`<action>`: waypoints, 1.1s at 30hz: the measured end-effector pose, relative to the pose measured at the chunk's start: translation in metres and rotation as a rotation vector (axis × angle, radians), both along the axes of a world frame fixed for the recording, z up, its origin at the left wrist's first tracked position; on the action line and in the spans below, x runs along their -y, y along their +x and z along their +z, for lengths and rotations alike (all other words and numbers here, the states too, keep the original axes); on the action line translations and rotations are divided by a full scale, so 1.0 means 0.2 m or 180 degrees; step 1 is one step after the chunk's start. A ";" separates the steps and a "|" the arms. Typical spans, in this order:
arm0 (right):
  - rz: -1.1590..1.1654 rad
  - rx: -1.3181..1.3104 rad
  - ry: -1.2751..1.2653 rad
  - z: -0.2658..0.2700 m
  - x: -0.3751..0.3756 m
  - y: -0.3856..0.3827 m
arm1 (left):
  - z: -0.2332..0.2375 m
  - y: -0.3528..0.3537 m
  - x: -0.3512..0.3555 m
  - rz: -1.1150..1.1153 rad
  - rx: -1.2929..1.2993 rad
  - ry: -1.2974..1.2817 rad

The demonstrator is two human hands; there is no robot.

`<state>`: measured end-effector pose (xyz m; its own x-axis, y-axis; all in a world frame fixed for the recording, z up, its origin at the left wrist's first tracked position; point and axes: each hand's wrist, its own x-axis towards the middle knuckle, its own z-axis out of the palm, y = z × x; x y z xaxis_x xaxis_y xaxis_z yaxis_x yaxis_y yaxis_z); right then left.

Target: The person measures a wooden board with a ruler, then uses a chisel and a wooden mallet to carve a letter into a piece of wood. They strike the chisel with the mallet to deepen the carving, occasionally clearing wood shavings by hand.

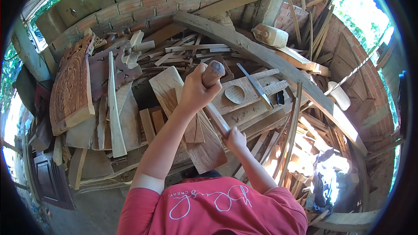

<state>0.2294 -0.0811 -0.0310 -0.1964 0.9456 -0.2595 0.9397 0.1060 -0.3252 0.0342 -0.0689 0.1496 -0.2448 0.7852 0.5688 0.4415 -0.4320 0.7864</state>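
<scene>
A thick round wooden stick (217, 117) with a dark, blunt end is held at a slant in front of my chest. My left hand (198, 88) is closed around it just below that blunt end. Lower down, my right hand (235, 141) grips the other part, and the stick's far tip is hidden by the fingers. Beneath my left arm lies a pale thick board (202, 150), angled across the bench. To the right of the stick are a shallow oval wooden piece (234, 94) and a long thin tool with a metal blade (254, 85), both resting on planks.
A carved wooden panel (72, 82) leans at the left. One long heavy beam (257, 50) slants across the right side, with a plastic jug (271, 35) by it. Wood scraps (191, 54) are heaped at the back, before a curved brick wall (152, 3).
</scene>
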 end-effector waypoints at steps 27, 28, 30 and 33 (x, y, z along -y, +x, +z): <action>0.0606 -0.3444 0.0231 1.12 0.08 0.45 | -0.04 0.08 -0.05 -0.0052 -0.0690 0.0593; 0.0717 -0.4801 0.0307 1.11 0.10 0.38 | -0.04 0.08 -0.04 -0.0050 -0.0664 0.0569; 0.0796 -0.6157 0.0405 1.09 0.13 0.31 | -0.04 0.09 -0.05 -0.0028 -0.0690 0.0556; 0.0686 -0.2178 0.0303 1.08 0.16 0.26 | -0.06 0.10 -0.06 -0.0004 -0.0720 0.0553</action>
<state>0.2816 -0.1123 0.1847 -0.4700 0.8799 0.0699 0.4838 0.3230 -0.8134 0.0537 -0.0567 0.1378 -0.0955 0.6714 0.7349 0.5967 -0.5524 0.5821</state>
